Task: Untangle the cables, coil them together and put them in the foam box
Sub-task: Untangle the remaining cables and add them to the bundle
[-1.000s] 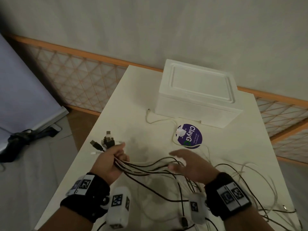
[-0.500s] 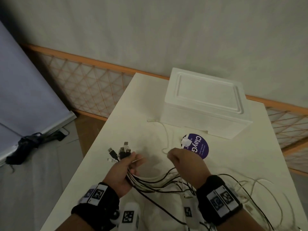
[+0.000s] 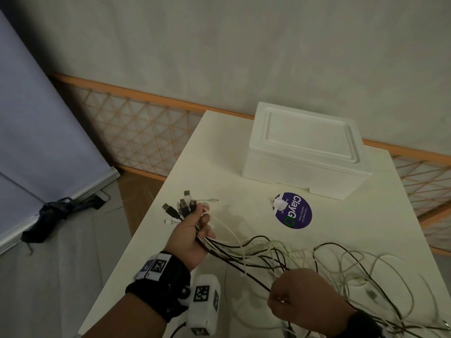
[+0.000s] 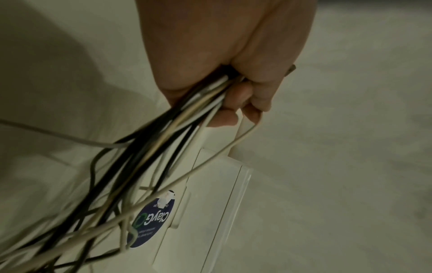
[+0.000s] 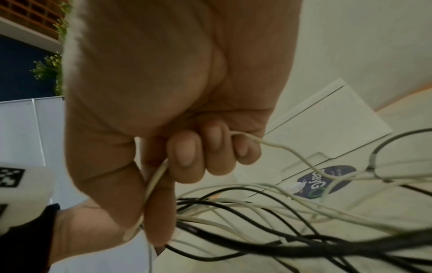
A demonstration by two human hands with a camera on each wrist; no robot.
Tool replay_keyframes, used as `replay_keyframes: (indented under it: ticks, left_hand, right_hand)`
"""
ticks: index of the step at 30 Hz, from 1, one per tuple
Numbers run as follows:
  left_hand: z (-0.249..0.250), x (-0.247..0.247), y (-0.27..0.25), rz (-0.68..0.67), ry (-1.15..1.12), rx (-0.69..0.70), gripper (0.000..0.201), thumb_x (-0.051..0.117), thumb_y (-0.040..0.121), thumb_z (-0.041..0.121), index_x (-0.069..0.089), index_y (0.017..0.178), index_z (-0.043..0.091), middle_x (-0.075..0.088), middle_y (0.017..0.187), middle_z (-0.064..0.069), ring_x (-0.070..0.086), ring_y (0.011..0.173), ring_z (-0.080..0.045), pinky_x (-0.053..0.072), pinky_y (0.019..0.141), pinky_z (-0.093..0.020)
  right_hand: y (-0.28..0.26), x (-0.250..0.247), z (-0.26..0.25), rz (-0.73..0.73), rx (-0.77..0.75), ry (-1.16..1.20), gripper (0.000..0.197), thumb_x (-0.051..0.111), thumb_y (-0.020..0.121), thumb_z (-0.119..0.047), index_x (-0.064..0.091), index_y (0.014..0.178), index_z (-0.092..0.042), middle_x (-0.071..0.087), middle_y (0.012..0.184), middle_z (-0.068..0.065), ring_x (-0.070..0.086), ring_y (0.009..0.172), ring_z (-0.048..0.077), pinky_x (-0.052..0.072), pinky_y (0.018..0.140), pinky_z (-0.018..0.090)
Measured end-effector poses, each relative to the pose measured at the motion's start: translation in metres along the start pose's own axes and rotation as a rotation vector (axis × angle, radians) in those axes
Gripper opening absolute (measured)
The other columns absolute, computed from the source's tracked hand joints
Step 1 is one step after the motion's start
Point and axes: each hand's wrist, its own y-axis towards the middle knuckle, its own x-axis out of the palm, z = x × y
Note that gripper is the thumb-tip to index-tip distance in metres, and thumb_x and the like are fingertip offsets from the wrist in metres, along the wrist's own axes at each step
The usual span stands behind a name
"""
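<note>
Head view, left hand [image 3: 192, 236] gripping cables [image 3: 246, 252], right hand [image 3: 302, 303] pinching a white cable [image 5: 275, 146], ends cut off.

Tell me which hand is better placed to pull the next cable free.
Probably the right hand: it already pinches one white cable, while the left hand grips the bundle of cables by the plugs.

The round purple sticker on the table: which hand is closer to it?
Left. The left hand grips cable ends just left of the round purple sticker; the right hand holds a white cable nearer the person.
</note>
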Motion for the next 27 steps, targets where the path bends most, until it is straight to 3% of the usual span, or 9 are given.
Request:
replay_keyframes:
  ticks: [5,8,12,15,18,21,23,25,27]
  left_hand:
    - [0.014,0.0,0.0,0.016,-0.069,0.044,0.007,0.06,0.083,0.024,0.061,0.082,0.018,0.068,0.082,0.001,0.033,0.033,-0.005,0.039,0.042,-0.015]
    - [0.028,-0.01,0.003,0.02,-0.091,0.109,0.019,0.049,0.097,0.029,0.057,0.082,0.019,0.064,0.064,0.007,0.032,0.031,-0.004,0.036,0.04,-0.014]
    - [0.036,-0.019,0.003,0.043,-0.025,0.134,0.027,0.046,0.099,0.03,0.049,0.075,0.019,0.046,0.052,0.008,0.034,0.034,-0.006,0.037,0.044,-0.018]
    - [0.024,-0.015,-0.002,0.144,0.193,0.162,0.016,0.06,0.093,0.022,0.058,0.079,0.016,0.051,0.061,0.005,0.045,0.05,-0.009,0.041,0.056,-0.024]
    - [0.009,0.003,-0.017,0.044,0.325,0.163,0.005,0.064,0.086,0.007,0.068,0.089,0.008,0.071,0.074,0.0,0.064,0.071,-0.013,0.054,0.064,-0.023]
    - [-0.006,0.028,-0.04,-0.215,0.506,0.129,0.022,0.064,0.084,0.018,0.072,0.101,0.009,0.074,0.098,-0.009,0.072,0.082,-0.022,0.055,0.083,-0.035]
    - [-0.012,0.038,-0.051,-0.297,0.811,0.183,0.024,0.066,0.085,0.026,0.073,0.106,0.017,0.075,0.097,-0.001,0.072,0.086,-0.018,0.055,0.079,-0.026]
    - [-0.01,0.04,-0.057,-0.269,1.011,0.271,0.012,0.067,0.086,0.026,0.074,0.096,0.023,0.076,0.083,0.009,0.071,0.076,-0.008,0.051,0.066,-0.013]
    - [-0.005,0.033,-0.057,-0.275,1.083,0.274,0.005,0.068,0.087,0.024,0.072,0.087,0.023,0.073,0.074,0.01,0.068,0.068,-0.011,0.051,0.062,-0.016]
  right_hand:
    - [-0.014,-0.002,0.005,-0.143,0.151,-0.085,0.035,0.042,0.08,-0.052,0.055,0.073,-0.02,0.046,0.06,-0.003,0.045,0.061,0.005,0.025,0.05,0.015]
    - [-0.035,-0.004,0.026,-0.165,0.283,-0.053,0.037,0.041,0.079,-0.056,0.047,0.062,-0.023,0.046,0.06,-0.005,0.047,0.061,0.002,0.03,0.053,0.017]
    - [-0.066,-0.028,0.05,0.15,0.432,0.063,0.038,0.044,0.078,-0.075,0.058,0.064,-0.043,0.059,0.066,-0.024,0.057,0.063,-0.001,0.039,0.057,0.012]
    - [-0.066,-0.057,0.048,0.368,0.458,-0.027,0.072,0.024,0.069,-0.089,0.063,0.063,-0.029,0.061,0.061,-0.009,0.057,0.057,0.002,0.045,0.055,0.02]
    - [-0.034,-0.076,0.019,0.291,0.362,-0.223,0.055,0.032,0.088,-0.067,0.069,0.085,-0.025,0.064,0.08,-0.006,0.058,0.077,0.005,0.043,0.069,0.022]
    - [0.013,-0.076,-0.023,0.204,0.187,-0.32,0.038,0.042,0.096,-0.05,0.068,0.098,-0.023,0.065,0.094,-0.003,0.06,0.092,0.016,0.044,0.075,0.03]
    - [0.035,-0.068,-0.043,0.202,0.049,-0.429,0.037,0.047,0.095,-0.044,0.069,0.091,-0.015,0.065,0.087,0.005,0.063,0.085,0.026,0.045,0.068,0.035]
    - [0.044,-0.067,-0.048,0.246,0.033,-0.441,0.036,0.049,0.094,-0.042,0.069,0.088,-0.012,0.064,0.084,0.008,0.063,0.081,0.029,0.041,0.064,0.035]
    - [0.044,-0.069,-0.044,0.251,0.071,-0.393,0.038,0.045,0.095,-0.046,0.068,0.095,-0.015,0.063,0.089,0.005,0.06,0.085,0.025,0.045,0.068,0.035]
